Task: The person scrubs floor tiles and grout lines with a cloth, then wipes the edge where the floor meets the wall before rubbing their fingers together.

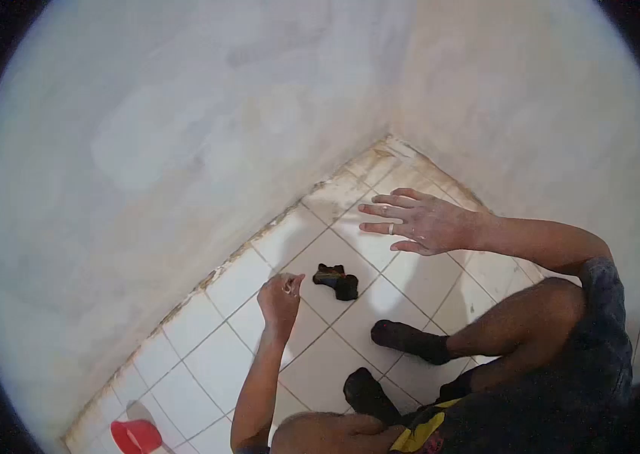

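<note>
My left hand (280, 301) is held up in front of the wall's foot, fingers curled into a pinch. Whatever is between those fingertips is too small to make out. My right hand (424, 225) is open over the tiles near the corner, its fingers spread and a pale ring on one of them; it holds nothing. Between the two hands, on the floor, lies a small dark crumpled bundle (337, 282) with a yellowish streak, closer to the left hand.
White tiles (206, 356) cover the floor. Pale walls (184, 136) meet at a stained corner, with a worn brown joint along their base. My feet in dark socks (409, 340) rest on the tiles. A red plastic container (136, 436) stands at the lower left.
</note>
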Action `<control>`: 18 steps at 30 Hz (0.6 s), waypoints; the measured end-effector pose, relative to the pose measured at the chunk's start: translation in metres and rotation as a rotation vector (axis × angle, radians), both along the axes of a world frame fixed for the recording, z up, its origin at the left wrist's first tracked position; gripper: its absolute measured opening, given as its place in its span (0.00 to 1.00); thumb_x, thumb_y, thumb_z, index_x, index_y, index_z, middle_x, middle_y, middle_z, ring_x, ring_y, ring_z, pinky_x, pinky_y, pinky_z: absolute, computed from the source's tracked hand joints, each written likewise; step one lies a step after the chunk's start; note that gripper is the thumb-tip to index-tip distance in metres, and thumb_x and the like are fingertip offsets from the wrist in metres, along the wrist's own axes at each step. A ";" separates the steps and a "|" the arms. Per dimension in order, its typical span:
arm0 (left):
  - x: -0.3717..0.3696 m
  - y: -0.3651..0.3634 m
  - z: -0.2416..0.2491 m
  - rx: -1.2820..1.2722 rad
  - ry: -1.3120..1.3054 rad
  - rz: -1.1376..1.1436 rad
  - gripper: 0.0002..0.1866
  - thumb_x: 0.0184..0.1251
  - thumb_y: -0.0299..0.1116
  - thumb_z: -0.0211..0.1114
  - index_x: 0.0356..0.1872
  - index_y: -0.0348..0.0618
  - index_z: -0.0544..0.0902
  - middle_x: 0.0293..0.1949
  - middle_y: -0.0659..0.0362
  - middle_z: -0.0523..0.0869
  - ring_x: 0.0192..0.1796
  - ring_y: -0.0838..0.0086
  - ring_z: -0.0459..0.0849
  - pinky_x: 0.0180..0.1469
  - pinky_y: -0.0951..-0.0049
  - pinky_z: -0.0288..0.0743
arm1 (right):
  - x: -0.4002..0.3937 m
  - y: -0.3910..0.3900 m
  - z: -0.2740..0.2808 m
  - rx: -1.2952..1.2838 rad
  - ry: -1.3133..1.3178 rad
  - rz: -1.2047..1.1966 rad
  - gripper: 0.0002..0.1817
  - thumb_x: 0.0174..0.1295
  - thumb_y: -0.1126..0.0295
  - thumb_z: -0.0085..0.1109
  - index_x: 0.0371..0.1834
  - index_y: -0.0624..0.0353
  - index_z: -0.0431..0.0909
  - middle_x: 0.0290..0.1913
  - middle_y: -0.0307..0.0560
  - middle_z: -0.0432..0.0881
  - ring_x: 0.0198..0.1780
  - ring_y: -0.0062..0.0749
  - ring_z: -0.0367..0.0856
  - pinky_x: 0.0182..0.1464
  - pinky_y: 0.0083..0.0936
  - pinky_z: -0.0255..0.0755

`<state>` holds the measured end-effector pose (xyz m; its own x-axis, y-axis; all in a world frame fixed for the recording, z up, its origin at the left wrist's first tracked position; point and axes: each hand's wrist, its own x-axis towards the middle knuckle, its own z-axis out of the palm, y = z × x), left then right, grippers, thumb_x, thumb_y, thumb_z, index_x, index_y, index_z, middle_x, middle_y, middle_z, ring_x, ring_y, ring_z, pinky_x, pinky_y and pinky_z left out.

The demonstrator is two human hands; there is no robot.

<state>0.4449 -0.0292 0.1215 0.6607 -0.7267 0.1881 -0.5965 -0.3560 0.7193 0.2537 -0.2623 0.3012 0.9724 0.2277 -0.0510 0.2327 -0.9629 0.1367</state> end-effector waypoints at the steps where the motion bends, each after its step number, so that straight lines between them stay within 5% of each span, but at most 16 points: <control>1: 0.000 0.003 0.010 0.033 0.017 0.013 0.06 0.63 0.31 0.63 0.33 0.40 0.84 0.31 0.51 0.85 0.34 0.56 0.83 0.39 0.63 0.76 | 0.007 0.003 -0.003 0.012 0.004 0.017 0.33 0.63 0.56 0.57 0.71 0.49 0.60 0.74 0.46 0.56 0.72 0.40 0.58 0.70 0.40 0.58; 4: 0.007 0.003 0.018 -0.227 -0.108 0.001 0.06 0.65 0.30 0.62 0.37 0.39 0.83 0.33 0.51 0.85 0.37 0.59 0.83 0.41 0.65 0.76 | 0.026 0.012 -0.008 0.016 0.075 0.066 0.32 0.65 0.55 0.52 0.73 0.42 0.57 0.77 0.39 0.51 0.73 0.38 0.57 0.73 0.40 0.55; 7: -0.002 0.004 0.054 -0.384 0.085 -0.027 0.08 0.67 0.30 0.60 0.41 0.38 0.83 0.38 0.50 0.85 0.43 0.60 0.83 0.44 0.65 0.76 | 0.044 0.026 -0.020 0.066 0.056 0.273 0.31 0.60 0.58 0.58 0.68 0.47 0.65 0.75 0.41 0.54 0.71 0.40 0.59 0.69 0.41 0.61; 12: -0.011 0.021 0.075 -0.099 0.435 -0.358 0.21 0.77 0.43 0.47 0.42 0.35 0.81 0.37 0.53 0.85 0.40 0.70 0.82 0.46 0.70 0.76 | 0.065 0.055 -0.046 -0.049 0.287 0.401 0.22 0.62 0.58 0.55 0.60 0.48 0.73 0.69 0.36 0.62 0.64 0.39 0.66 0.61 0.36 0.69; 16: -0.027 0.038 0.068 0.075 0.569 -0.309 0.25 0.73 0.52 0.53 0.33 0.36 0.79 0.24 0.61 0.77 0.30 0.77 0.72 0.34 0.74 0.69 | 0.076 0.071 -0.076 0.041 0.276 0.604 0.12 0.62 0.59 0.56 0.43 0.52 0.81 0.57 0.40 0.72 0.59 0.37 0.70 0.54 0.36 0.73; 18: -0.037 0.049 0.046 0.013 0.690 -0.244 0.23 0.73 0.51 0.53 0.32 0.37 0.79 0.23 0.62 0.75 0.29 0.78 0.70 0.34 0.74 0.68 | 0.079 0.079 -0.090 0.143 0.365 0.647 0.11 0.61 0.61 0.57 0.42 0.51 0.81 0.57 0.40 0.72 0.59 0.37 0.70 0.53 0.36 0.73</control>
<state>0.4081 0.0198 0.1675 0.4445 -0.8679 -0.2218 -0.0728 -0.2818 0.9567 0.3328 -0.1831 0.2107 0.5695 0.7758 -0.2718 0.7640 -0.6215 -0.1733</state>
